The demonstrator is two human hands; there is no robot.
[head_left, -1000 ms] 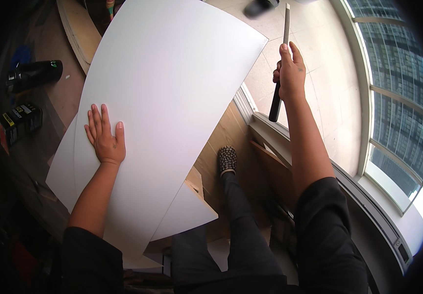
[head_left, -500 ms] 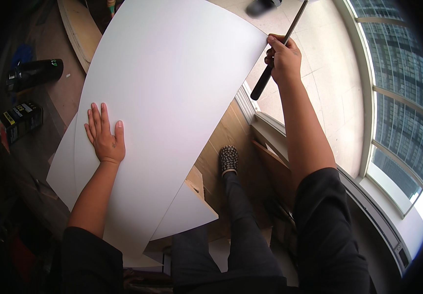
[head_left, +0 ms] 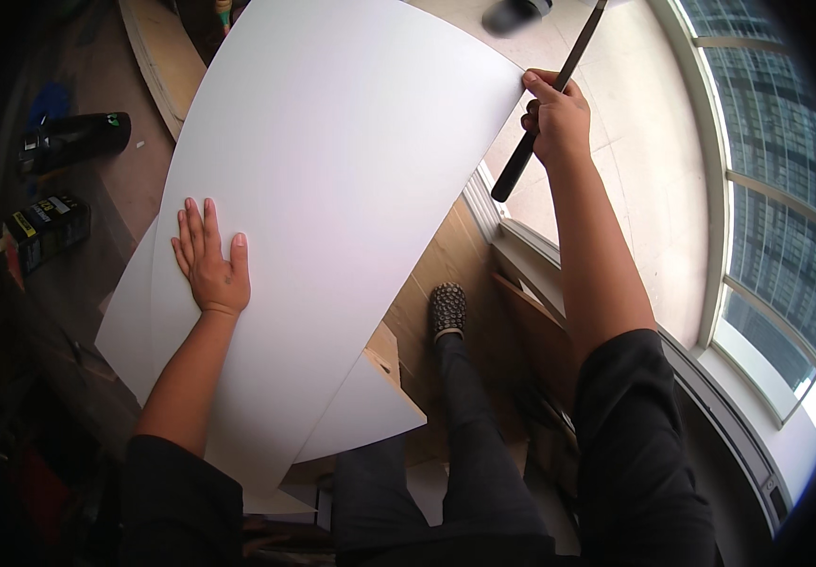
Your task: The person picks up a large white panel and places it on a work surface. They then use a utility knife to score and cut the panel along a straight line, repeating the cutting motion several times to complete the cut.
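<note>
A big white sheet (head_left: 332, 123) lies slanted across the work surface, overlapping another white sheet (head_left: 356, 411) below it. My left hand (head_left: 214, 260) rests flat on the upper sheet near its left edge, fingers stretched out and thumb apart. At the far right corner of that sheet, my right hand (head_left: 559, 113) is closed, with thumb and forefinger pinching the corner. The same hand grips a long, flat, file-like tool (head_left: 514, 177) with a black handle, its dark metal blade pointing up and away. Its exact kind is hard to make out.
On the brown surface at left lie a black bottle (head_left: 77, 140) and a black and yellow box (head_left: 49, 230). A curved wooden board (head_left: 157, 61) is beyond them. To the right are a window (head_left: 776, 170) and its sill; my shoe (head_left: 447, 309) is on the wood floor.
The whole view has shifted slightly to the right. The tool's blade now looks darker, as if turned a little; both hands keep their places on the sheet.
</note>
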